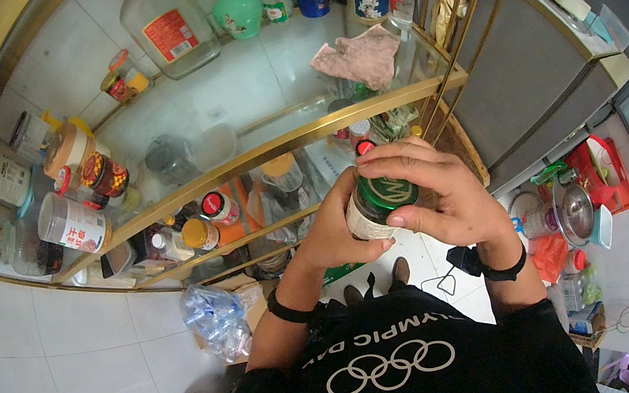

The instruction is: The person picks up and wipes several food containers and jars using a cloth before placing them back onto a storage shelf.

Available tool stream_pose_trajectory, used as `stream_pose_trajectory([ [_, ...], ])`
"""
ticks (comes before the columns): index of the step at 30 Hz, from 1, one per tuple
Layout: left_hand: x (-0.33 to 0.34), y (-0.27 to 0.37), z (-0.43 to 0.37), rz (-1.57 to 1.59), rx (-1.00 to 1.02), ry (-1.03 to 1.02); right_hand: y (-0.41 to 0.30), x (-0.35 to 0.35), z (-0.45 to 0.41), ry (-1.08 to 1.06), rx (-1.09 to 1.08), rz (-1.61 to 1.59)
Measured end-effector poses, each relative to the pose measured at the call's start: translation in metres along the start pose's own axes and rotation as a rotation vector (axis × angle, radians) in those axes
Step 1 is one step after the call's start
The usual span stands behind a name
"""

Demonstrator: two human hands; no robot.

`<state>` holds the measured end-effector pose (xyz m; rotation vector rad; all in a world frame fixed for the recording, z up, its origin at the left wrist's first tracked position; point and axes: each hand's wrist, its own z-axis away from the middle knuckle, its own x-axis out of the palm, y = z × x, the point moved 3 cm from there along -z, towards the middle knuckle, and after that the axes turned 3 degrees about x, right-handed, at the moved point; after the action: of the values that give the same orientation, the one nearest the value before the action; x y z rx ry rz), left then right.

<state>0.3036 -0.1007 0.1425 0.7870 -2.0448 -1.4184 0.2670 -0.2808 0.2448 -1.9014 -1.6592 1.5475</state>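
Between my two hands, in front of my chest, is a glass jar (369,222) with a pale label and a green metal lid (389,189). My left hand (334,224) wraps around the jar's side, thumb across the label. The fingers and thumb of my right hand (443,188) lie over and around the lid's rim. Past the jar stands a glass-shelved rack with a brass-coloured frame (281,143). A crumpled pinkish cloth (360,58) lies on its upper shelf.
Several jars, including one with a red-and-white label (72,225), crowd the shelf's left end. A large glass bottle (170,28) and a green pitcher (235,5) stand at the back. To the right are a grey cabinet (504,49) and a metal strainer (575,214). A bag of plastic bottles (216,317) sits on the floor.
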Motion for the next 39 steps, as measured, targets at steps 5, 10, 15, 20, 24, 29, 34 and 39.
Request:
stream_pose_trajectory([
  [5,0.003,0.008,0.000,-0.020,-0.061,0.043,0.011,0.001,-0.008,0.014,-0.027,-0.118],
  [10,0.017,0.026,-0.009,-0.096,-0.027,0.095,0.033,0.009,-0.012,0.078,0.036,-0.359],
  [15,0.023,0.023,-0.006,-0.086,-0.031,0.065,0.061,0.012,-0.001,0.208,0.064,-0.763],
  [20,0.037,0.027,-0.009,-0.218,-0.055,0.197,0.062,0.010,0.002,0.235,0.043,-0.869],
  [24,0.046,0.028,-0.011,-0.306,0.019,0.220,0.071,0.008,0.007,0.241,0.035,-0.924],
  [29,0.054,0.032,-0.008,-0.543,0.015,0.305,0.073,0.011,0.012,0.245,0.065,-0.908],
  [34,0.057,0.033,-0.009,-0.581,0.011,0.334,0.079,0.015,0.013,0.252,0.056,-0.963],
  [39,0.054,0.028,-0.008,-0.643,-0.011,0.358,0.087,0.022,0.014,0.273,0.064,-1.065],
])
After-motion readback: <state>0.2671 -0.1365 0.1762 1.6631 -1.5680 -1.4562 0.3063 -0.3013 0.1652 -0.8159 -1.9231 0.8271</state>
